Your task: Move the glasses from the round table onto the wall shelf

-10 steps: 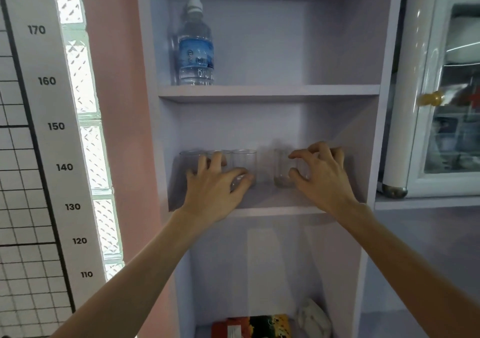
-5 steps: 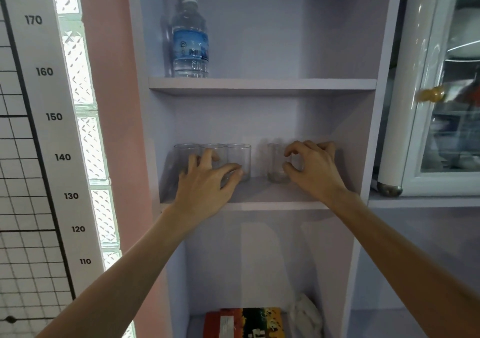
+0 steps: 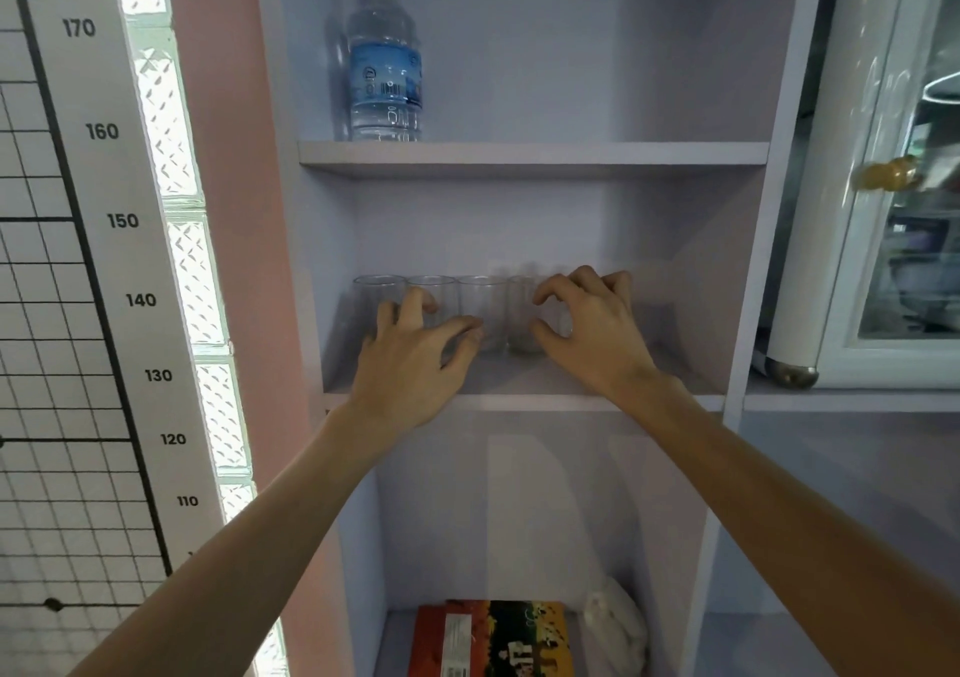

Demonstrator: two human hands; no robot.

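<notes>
Several clear glasses stand in a row on the middle wall shelf (image 3: 691, 390). The leftmost glass (image 3: 378, 296) is by the shelf's left wall. My left hand (image 3: 415, 364) is spread in front of the second glass (image 3: 434, 289), with its thumb by the third glass (image 3: 483, 307). My right hand (image 3: 592, 333) curls its thumb and forefinger against the right side of the rightmost glass (image 3: 519, 312), which stands close to the third one. The round table is out of view.
A water bottle (image 3: 384, 68) stands on the shelf above. A colourful box (image 3: 493, 640) and a white object (image 3: 615, 619) lie in the bottom compartment. A glass-door cabinet (image 3: 893, 208) is on the right, and a height chart (image 3: 119, 219) on the left wall.
The rightmost glass has slid left with my right hand and closed the gap to the row. My left hand has stayed by the second and third glasses.
</notes>
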